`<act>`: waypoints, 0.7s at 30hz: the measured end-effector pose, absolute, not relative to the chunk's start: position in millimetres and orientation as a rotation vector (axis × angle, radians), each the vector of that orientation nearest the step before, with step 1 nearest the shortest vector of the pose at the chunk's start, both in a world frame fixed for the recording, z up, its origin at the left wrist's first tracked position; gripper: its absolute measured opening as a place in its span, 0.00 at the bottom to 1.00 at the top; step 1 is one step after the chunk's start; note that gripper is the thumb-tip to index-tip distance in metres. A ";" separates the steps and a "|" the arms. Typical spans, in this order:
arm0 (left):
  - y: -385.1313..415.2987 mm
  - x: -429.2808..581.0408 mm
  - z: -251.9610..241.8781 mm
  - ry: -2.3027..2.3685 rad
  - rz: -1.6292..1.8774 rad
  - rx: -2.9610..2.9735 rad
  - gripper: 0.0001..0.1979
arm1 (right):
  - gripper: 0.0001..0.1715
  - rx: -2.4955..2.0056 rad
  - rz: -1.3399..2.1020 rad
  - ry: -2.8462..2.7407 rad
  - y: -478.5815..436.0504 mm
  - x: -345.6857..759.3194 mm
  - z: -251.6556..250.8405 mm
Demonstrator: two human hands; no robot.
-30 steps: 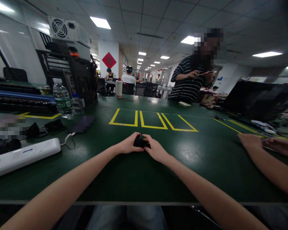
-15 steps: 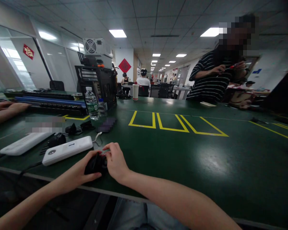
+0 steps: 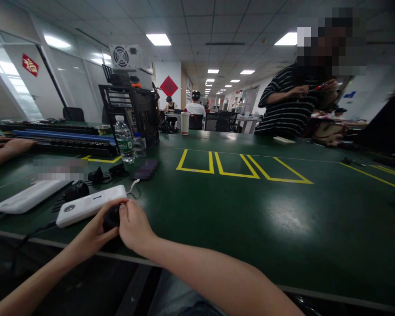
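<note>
Near the table's front edge, a small rounded black object (image 3: 111, 218) is between my two hands; its exact kind cannot be made out. My left hand (image 3: 97, 230) wraps round it from the left, thumb below and fingers over the top. Against its right side presses my right hand (image 3: 134, 224), fingers curled and partly hidden behind the thumb. Just beyond my left hand lies a white oblong device (image 3: 92, 205) with a round dark button and a small dark slot. A white cable end (image 3: 134, 182) lies at its far right end.
Left of my hands are another white device (image 3: 29, 199) and black gadgets (image 3: 77, 191). Behind them stand a water bottle (image 3: 123, 140), a dark phone-like slab (image 3: 145, 169) and an open computer case (image 3: 141, 114). Yellow tape (image 3: 237, 176) marks the green table (image 3: 217, 219). A person (image 3: 286, 105) stands opposite.
Both hands have moved left and slightly nearer the white device with the black object. My right hand has closed in against it, covering more of its right side.
</note>
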State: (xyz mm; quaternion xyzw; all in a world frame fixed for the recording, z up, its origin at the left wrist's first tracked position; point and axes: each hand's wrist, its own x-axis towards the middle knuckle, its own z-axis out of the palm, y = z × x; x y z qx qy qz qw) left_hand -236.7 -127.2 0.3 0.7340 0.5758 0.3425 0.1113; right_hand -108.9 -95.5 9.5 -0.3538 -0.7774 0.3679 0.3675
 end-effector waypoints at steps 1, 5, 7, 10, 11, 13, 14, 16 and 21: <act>-127.2 -235.2 1.0 1.695 0.995 2.169 0.26 | 0.18 -0.921 0.908 -2.018 -93.5 -106.6 9.2; -125.8 -231.3 2.3 1.724 0.973 2.152 0.27 | 0.17 -1.043 0.814 -2.063 -87.6 -100.0 7.7; -125.2 -230.6 2.5 1.741 0.988 2.118 0.27 | 0.16 -1.094 0.845 -2.031 -87.2 -96.3 7.4; -124.8 -231.7 2.2 1.759 0.954 2.130 0.27 | 0.17 -1.064 0.906 -2.043 -88.4 -89.7 7.6; -124.7 -232.6 1.9 1.758 0.928 2.155 0.27 | 0.17 -1.020 0.925 -2.070 -88.6 -87.8 7.9; -124.6 -234.5 0.5 1.750 0.880 2.207 0.26 | 0.17 -0.924 0.998 -2.110 -87.9 -85.1 8.3; -124.7 -235.1 -0.4 1.749 0.863 2.225 0.25 | 0.16 -0.904 1.067 -2.099 -86.9 -84.3 8.4; -125.1 -234.6 -2.2 1.760 0.843 2.239 0.26 | 0.14 -0.919 1.273 -1.994 -83.5 -82.4 8.2; -122.0 -214.3 -2.1 1.701 0.796 2.176 0.31 | 0.21 -0.906 1.783 -1.654 -70.2 -58.4 6.2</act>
